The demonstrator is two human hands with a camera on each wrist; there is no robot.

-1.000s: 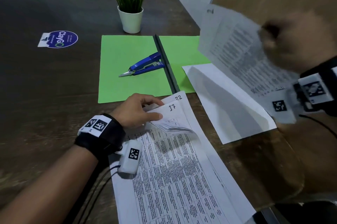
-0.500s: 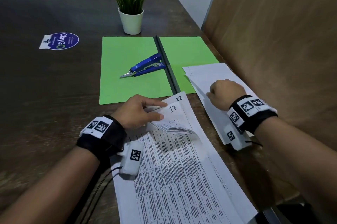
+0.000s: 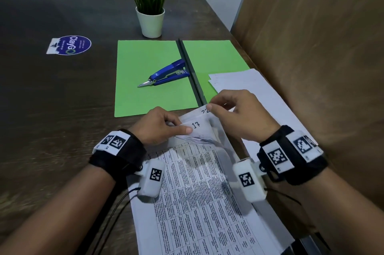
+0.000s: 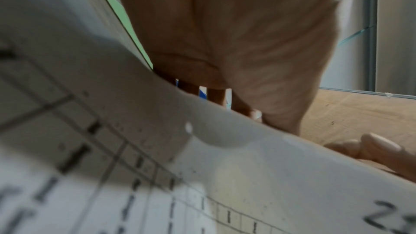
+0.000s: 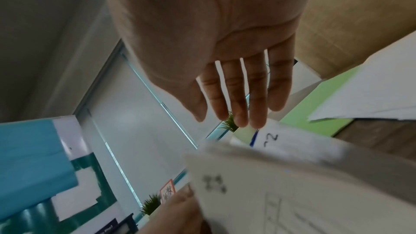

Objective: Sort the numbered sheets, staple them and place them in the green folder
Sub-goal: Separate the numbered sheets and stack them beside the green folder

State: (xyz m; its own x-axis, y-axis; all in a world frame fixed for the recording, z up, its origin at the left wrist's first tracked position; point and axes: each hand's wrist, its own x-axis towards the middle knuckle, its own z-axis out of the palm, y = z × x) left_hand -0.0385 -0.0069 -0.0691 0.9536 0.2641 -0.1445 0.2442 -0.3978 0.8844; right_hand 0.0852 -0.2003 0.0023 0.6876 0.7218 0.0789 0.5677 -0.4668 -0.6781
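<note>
A stack of numbered sheets (image 3: pixel 199 192) lies in front of me. My left hand (image 3: pixel 182 128) pinches its lifted top corners, showing the sheet marked 17 (image 3: pixel 195 124). Under it lies the sheet marked 22 (image 3: pixel 205 111) (image 5: pixel 270 138). My right hand (image 3: pixel 214 106) (image 5: pixel 236 116) reaches in with straight fingers, its tips at the top corner of sheet 22. The green folder (image 3: pixel 145 88) lies open just beyond, with the blue stapler (image 3: pixel 166 75) on its left leaf. In the left wrist view the curved paper (image 4: pixel 202 166) hides most of my fingers.
A second pile of white sheets (image 3: pixel 259 88) lies at the right, partly on the folder's right leaf. A potted plant (image 3: pixel 150 17) stands behind the folder. A wooden partition (image 3: pixel 311 47) closes the right side. A round sticker (image 3: pixel 69 45) is on the dark table.
My right hand put the sheet it held down on the right pile, then moved left to the top corner of the stack. My left hand kept its pinch on the lifted corners.
</note>
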